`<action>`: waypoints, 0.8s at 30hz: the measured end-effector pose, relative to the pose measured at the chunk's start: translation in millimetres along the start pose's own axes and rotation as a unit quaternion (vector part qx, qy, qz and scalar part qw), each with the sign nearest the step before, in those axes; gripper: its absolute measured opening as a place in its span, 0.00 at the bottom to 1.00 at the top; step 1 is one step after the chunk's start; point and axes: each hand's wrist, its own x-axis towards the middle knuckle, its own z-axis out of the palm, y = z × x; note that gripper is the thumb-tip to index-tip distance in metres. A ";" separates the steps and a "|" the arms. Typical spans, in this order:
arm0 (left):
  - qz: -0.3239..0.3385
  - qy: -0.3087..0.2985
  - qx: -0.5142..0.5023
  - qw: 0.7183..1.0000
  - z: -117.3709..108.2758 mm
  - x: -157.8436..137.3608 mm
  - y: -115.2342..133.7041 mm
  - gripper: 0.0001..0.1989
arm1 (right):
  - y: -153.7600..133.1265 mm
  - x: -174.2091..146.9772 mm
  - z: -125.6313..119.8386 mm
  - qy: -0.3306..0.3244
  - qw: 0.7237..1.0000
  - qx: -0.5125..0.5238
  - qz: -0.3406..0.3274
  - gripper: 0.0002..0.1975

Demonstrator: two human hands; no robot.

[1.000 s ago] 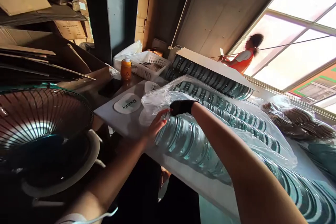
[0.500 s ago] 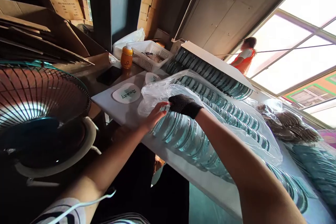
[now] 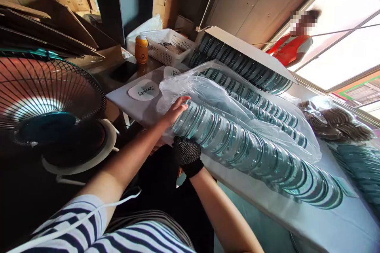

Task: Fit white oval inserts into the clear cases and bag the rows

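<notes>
A long row of nested clear plastic shells, rounded in outline, lies along the near side of the table. My left hand, bare, is against the row's left end, its visible fingers stretched out over the top edge. Below that same end, my right hand in a black dotted glove touches the row's near side. Its fingertips are hidden. Behind the row lies a clear plastic bag with more rows of shells inside, its loose mouth crumpled near my left hand.
A fan stands at left. Two "sbeauty" cards, an orange bottle and a white basket are at the table's far left. A box of shells sits behind, bagged brown items at right. A person in a red vest is beyond.
My right hand has moved from the row's top down to its near side. My left hand stays at the end. The person beyond appears nearer and the view has shifted.
</notes>
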 end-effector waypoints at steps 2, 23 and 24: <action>0.013 -0.003 0.030 0.999 -2.5 1.0 6.0 0.26 | 2.0 -3.2 -0.9 -0.001 1.000 0.010 0.008 0.23; 0.162 -0.119 0.395 0.897 12.1 -9.4 47.0 0.25 | 177.7 126.7 -114.9 -0.238 0.966 0.094 -0.032 0.13; 0.162 -0.119 0.395 0.897 12.5 -9.2 46.8 0.25 | 175.6 126.8 -115.7 -0.231 0.969 0.084 -0.034 0.14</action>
